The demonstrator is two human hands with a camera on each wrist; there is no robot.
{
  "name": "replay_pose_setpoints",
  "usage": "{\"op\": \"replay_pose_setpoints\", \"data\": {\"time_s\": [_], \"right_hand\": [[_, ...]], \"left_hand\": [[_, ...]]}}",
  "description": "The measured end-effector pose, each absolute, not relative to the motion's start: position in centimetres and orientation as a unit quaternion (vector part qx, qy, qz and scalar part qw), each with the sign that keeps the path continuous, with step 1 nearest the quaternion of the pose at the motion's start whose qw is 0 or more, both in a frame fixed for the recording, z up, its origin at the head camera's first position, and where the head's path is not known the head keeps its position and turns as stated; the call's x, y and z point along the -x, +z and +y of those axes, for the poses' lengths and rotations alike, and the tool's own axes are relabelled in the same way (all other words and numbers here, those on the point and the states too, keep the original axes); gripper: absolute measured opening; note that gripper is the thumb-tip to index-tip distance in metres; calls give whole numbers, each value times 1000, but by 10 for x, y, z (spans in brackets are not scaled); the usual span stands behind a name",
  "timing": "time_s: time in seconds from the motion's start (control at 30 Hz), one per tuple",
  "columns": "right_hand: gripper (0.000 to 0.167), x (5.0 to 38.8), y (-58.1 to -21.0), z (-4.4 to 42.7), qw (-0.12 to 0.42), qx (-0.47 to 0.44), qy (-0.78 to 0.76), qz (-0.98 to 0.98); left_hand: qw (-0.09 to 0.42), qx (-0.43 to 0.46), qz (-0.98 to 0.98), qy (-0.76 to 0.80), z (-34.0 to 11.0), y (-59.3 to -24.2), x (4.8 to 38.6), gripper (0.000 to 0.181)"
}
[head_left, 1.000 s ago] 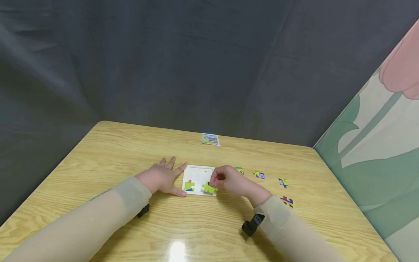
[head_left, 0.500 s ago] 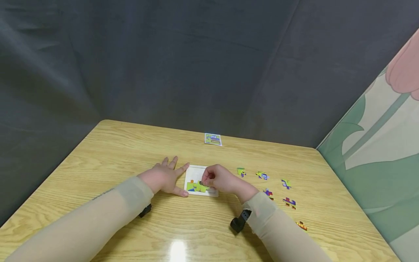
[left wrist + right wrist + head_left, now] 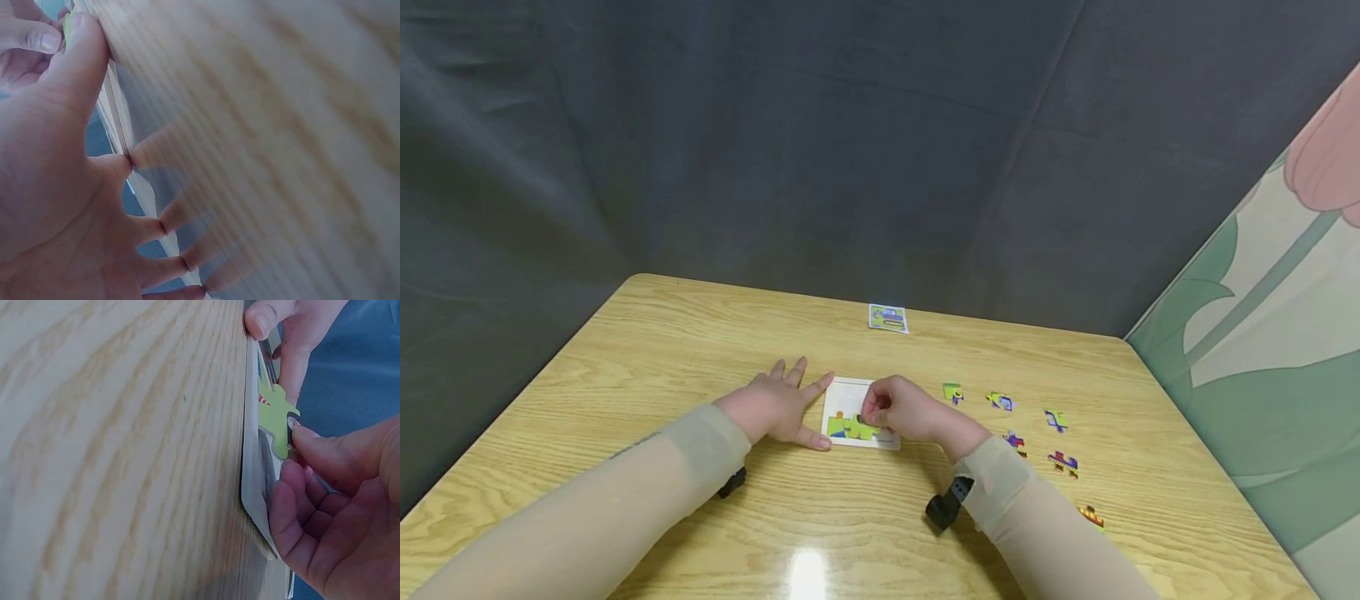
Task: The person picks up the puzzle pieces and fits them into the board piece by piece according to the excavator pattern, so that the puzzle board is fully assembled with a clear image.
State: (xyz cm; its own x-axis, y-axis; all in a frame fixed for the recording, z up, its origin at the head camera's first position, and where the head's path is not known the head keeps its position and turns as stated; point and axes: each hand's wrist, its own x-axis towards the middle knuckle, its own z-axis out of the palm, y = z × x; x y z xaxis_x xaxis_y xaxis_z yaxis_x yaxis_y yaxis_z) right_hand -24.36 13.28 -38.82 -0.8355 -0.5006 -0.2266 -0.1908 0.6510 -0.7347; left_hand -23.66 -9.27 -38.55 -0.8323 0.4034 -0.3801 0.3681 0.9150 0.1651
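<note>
A white puzzle tray (image 3: 850,388) lies flat on the wooden table. My left hand (image 3: 778,407) rests beside it with fingers spread, thumb and forefinger touching its left edge. At the tray's lower left sits a green puzzle piece (image 3: 837,427) with an orange knob. My right hand (image 3: 906,410) pinches a second green puzzle piece (image 3: 273,418) between thumb and fingers, just right of the first. In the right wrist view this piece stands slightly tilted above the tray; its far side is hidden. The left wrist view shows the left palm (image 3: 47,169) and spread fingers on the table.
Several loose puzzle pieces lie to the right, among them a red and purple piece (image 3: 1063,463) and a green and blue piece (image 3: 1056,420). A small picture card (image 3: 888,318) lies near the table's back edge. A dark curtain (image 3: 820,150) hangs behind.
Over the last second the right hand has moved left with its green piece, bringing it next to the first piece. The left hand keeps its place at the tray; the view has shifted slightly.
</note>
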Motion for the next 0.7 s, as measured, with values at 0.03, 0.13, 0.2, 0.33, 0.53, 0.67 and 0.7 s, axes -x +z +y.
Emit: {"op": "replay_pose_setpoints", "data": {"time_s": [0.03, 0.13, 0.2, 0.33, 0.53, 0.67, 0.7], "right_hand": [[10, 244, -388, 133, 211, 194, -369, 884], [10, 244, -390, 132, 211, 195, -368, 884], [10, 245, -391, 131, 203, 203, -362, 887], [11, 244, -394, 131, 186, 212, -344, 896], [10, 242, -395, 129, 179, 201, -330, 905], [11, 240, -396, 126, 174, 196, -326, 908], [12, 239, -396, 125, 172, 195, -324, 910]], "left_hand": [[207, -202, 956, 43, -93, -386, 237, 107], [207, -202, 957, 42, -93, -387, 237, 107], [207, -201, 957, 40, -93, -387, 237, 107], [208, -201, 956, 42, -92, -387, 236, 107], [209, -203, 956, 42, -92, -385, 235, 107], [208, -204, 956, 42, -92, -385, 235, 107], [208, -203, 956, 43, -92, -385, 235, 107]]}}
